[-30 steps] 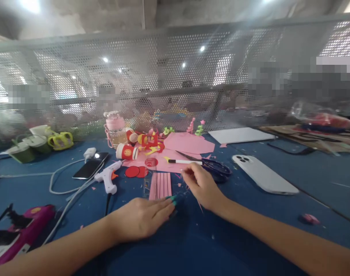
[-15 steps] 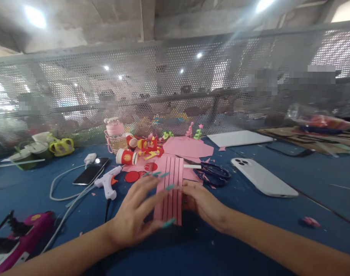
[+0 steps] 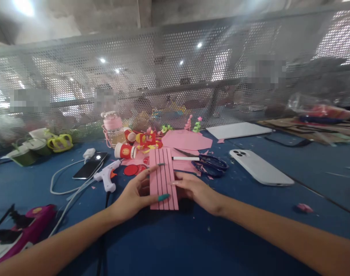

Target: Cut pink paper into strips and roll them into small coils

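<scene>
The pink card (image 3: 163, 180), marked with dark lengthwise lines, has been raised from the bench (image 3: 175, 245) and now sits between both hands, in front of the scissors (image 3: 202, 157). Left hand (image 3: 131, 199): grip closed on the left edge. Right hand (image 3: 199, 191): grip closed on the right edge, thumb on the face. Implication: the hands apparently carry the card, lined face accessible.
</scene>
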